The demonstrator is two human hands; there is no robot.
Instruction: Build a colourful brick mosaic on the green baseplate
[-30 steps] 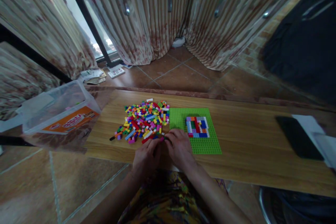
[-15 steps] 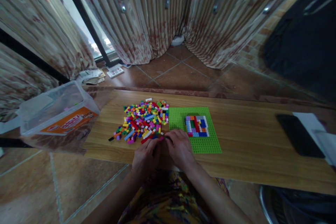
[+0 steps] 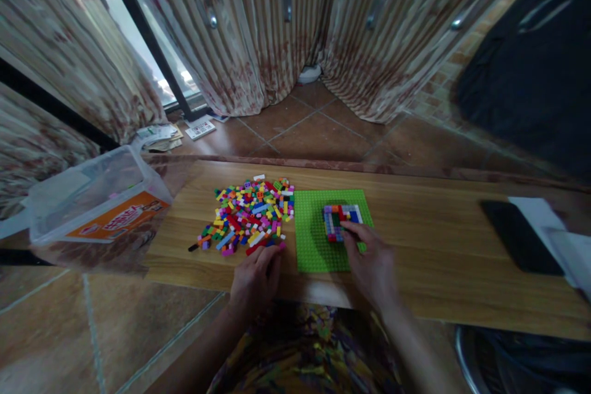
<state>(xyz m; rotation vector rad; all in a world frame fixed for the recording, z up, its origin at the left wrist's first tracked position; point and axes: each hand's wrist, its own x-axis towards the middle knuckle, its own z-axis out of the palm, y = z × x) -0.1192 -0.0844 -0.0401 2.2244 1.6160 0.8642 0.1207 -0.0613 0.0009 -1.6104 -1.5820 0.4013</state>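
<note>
My left hand (image 3: 255, 278) rests at the near edge of a pile of loose toy bricks (image 3: 252, 212), its fingers curled closed. A magenta brick (image 3: 282, 247) pokes out at its fingertips. My right hand (image 3: 375, 268) reaches over the low, many-coloured brick structure (image 3: 329, 221) on the green baseplate (image 3: 309, 258). Thumb and index finger are pinched together at the structure's middle, beside its red bricks. Whatever is between those fingers is too small and covered to make out. The hand hides the structure's near right corner.
A clear plastic box (image 3: 99, 197) with an orange label stands left of the wooden table (image 3: 429, 252). Toward the right end lie a dark flat object (image 3: 519, 237) and white sheets (image 3: 535, 215). Curtains hang beyond the tiled floor.
My right hand has moved right, from beside my left hand to over the brick structure. My left hand stays by the pile with the magenta brick. The view has shifted slightly.
</note>
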